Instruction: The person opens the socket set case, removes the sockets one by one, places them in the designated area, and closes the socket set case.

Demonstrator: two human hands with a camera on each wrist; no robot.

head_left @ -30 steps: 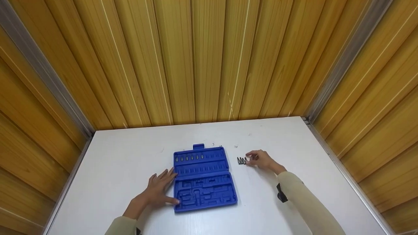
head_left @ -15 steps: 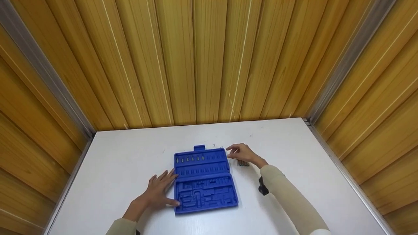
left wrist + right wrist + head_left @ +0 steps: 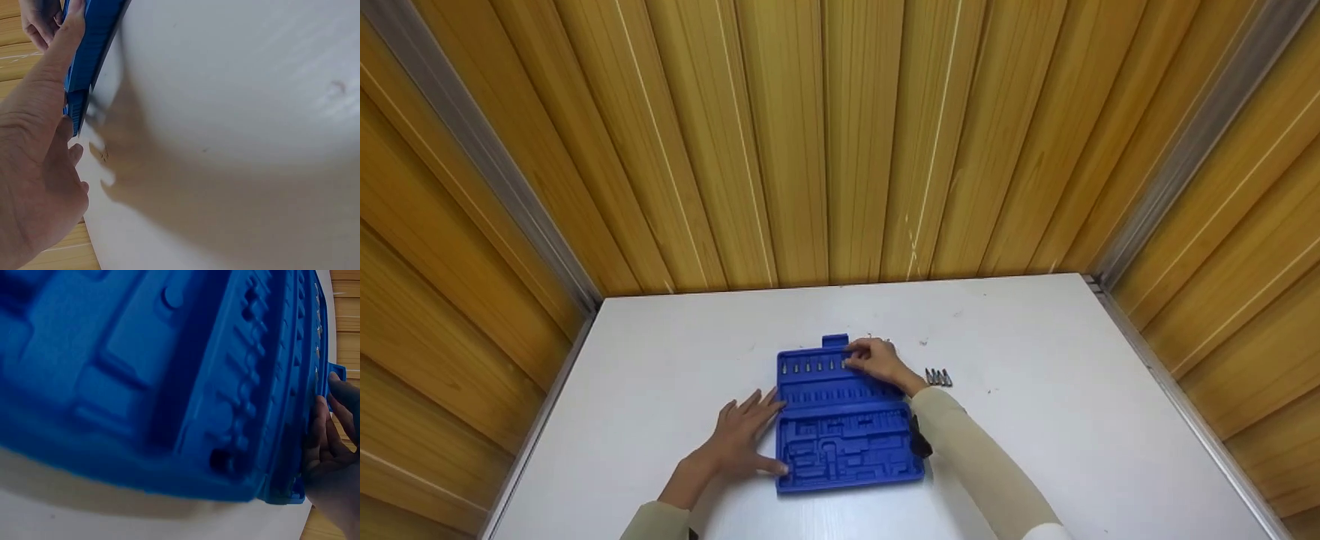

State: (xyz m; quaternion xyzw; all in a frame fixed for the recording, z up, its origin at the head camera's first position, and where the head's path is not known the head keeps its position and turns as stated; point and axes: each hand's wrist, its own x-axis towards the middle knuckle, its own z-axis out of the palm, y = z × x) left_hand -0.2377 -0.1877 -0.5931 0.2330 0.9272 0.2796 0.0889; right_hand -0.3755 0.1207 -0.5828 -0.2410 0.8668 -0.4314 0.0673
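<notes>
A blue plastic bit case (image 3: 840, 384) lies unfolded on the white table, its latch tab (image 3: 835, 341) at the far side. Along its far row stand several screwdriver bits (image 3: 808, 366). My left hand (image 3: 739, 435) has its fingers spread, thumb and fingertips resting against the case's left edge. My right hand (image 3: 880, 361) reaches over the far half, thumb and index finger pinching a small bit at that row; the fingers mostly hide it. In the right wrist view, my right hand (image 3: 332, 444) is beside the latch end of the case (image 3: 230, 422).
Several loose screwdriver bits (image 3: 938, 377) lie side by side on the table (image 3: 1035, 390), right of the case. Wood-patterned panels (image 3: 840, 150) wall in the table at the back and sides. The case's near half (image 3: 851, 489) has moulded recesses.
My right hand has moved left from the loose bits to the far row of the case. My left hand has stayed at the case's left edge. The head view has shifted slightly.
</notes>
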